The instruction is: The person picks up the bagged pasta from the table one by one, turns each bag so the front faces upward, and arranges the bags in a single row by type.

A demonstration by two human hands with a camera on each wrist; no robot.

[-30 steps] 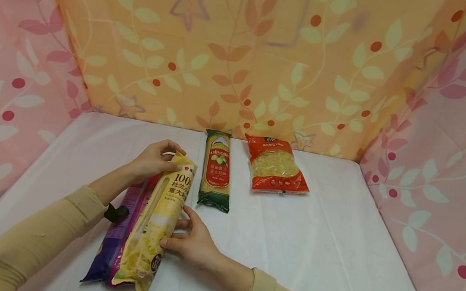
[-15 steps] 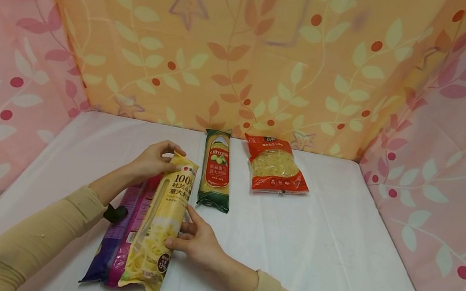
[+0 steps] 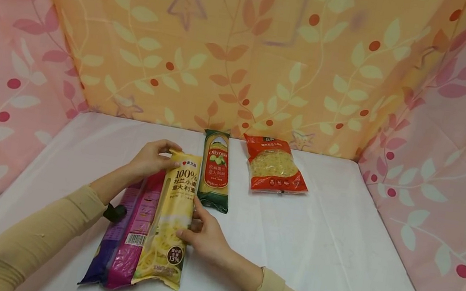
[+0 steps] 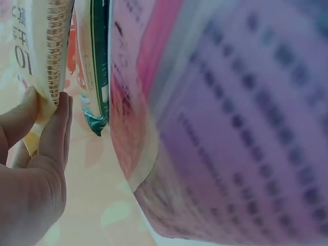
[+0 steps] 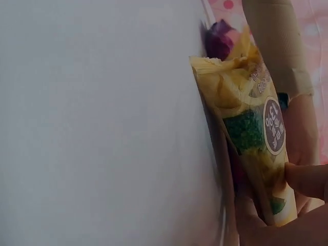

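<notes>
A long yellow pasta bag [image 3: 175, 207] is held between both hands, overlapping the purple-and-magenta bag [image 3: 133, 251] on its left in the head view. My left hand [image 3: 151, 160] pinches its top end, thumb on the front face. Seen from the left wrist, thumb and fingers [image 4: 54, 138] close on the bag's end, with the purple bag [image 4: 230, 133] filling the right side. My right hand [image 3: 208, 239] grips the lower right edge; in the right wrist view the thumb [image 5: 307, 179] lies on the printed front and the other fingers go under it.
A green-and-red spaghetti pack [image 3: 216, 173] lies just right of the yellow bag's top. Farther right is a red bag of pasta [image 3: 275, 166]. The white tabletop [image 3: 311, 256] meets a patterned orange backdrop [image 3: 245, 58] behind and pink cloth walls at both sides.
Both hands have shifted the yellow pasta bag slightly right and turned it straighter, its printed front now facing up more. More of the magenta bag shows. The other packs stay put.
</notes>
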